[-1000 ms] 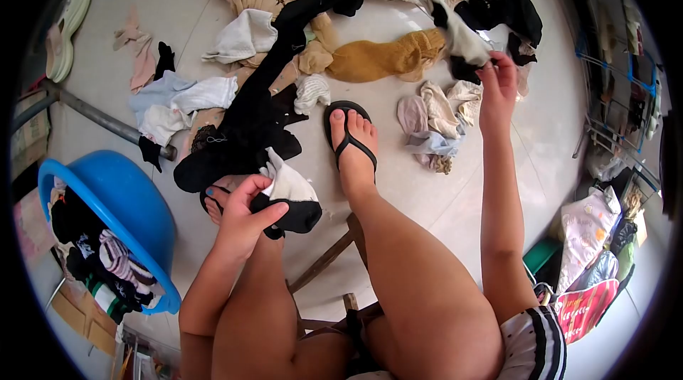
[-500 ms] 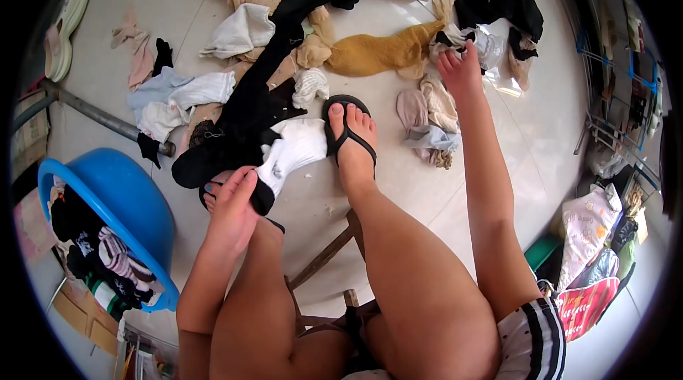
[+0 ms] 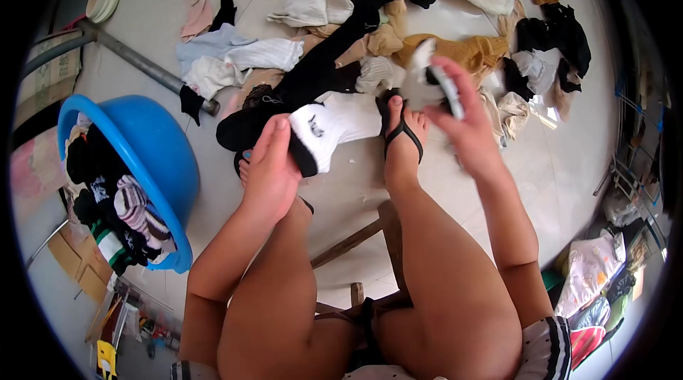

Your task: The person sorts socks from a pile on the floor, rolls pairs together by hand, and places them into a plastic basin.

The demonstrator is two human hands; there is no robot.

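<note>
My left hand (image 3: 273, 170) is closed on a white sock (image 3: 338, 124) with a black band and dark lettering, stretched towards the right foot. Above that foot my right hand (image 3: 466, 113) grips a second white and black sock (image 3: 425, 85), blurred by motion. Under and behind the white sock lies a long black garment (image 3: 313, 71). A cream ribbed sock (image 3: 375, 76) and a mustard garment (image 3: 455, 49) are on the floor between and beyond the hands.
A blue basin (image 3: 160, 149) holding dark and striped socks stands at the left, below a metal pipe (image 3: 135, 60). White, pink and black clothes lie across the floor (image 3: 548, 181). Wooden stool legs (image 3: 391, 241) show between the legs. Bags (image 3: 590, 273) are at the lower right.
My right hand has come back from the right-hand pile with a white and black sock. My left hand has raised its sock slightly. The view has shifted, moving the floor items rightwards.
</note>
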